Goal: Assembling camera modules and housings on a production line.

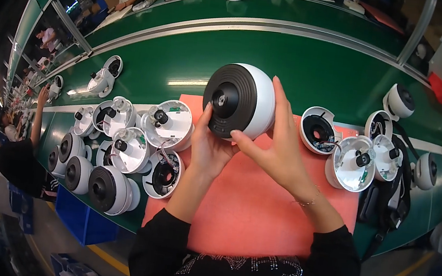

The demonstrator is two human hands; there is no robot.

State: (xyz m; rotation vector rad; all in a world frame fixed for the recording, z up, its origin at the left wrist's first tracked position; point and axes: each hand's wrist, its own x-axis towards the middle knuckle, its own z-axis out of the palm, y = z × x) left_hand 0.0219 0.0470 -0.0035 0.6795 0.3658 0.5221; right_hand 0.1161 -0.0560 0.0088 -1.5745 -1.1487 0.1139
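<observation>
Between both hands I hold a round security camera [243,99], lifted above the pink mat [256,213]. It has a white shell and a ribbed black front with a dark lens, turned toward the left. My left hand [211,150] cups its underside and left edge, the thumb on the black front. My right hand [278,152] grips the white shell from the right, its thumb at the lower rim of the black front. Close to my left hand lie an opened white housing [164,174] with a black inside and another white shell [167,123] with a small lens module.
Several opened camera shells [131,149] and closed cameras [109,189] crowd the left. More opened shells [353,163] sit at the right, beside a black strap [402,197]. Beyond runs a green conveyor belt [317,61]. A blue crate [81,217] is below left, near a co-worker [19,161].
</observation>
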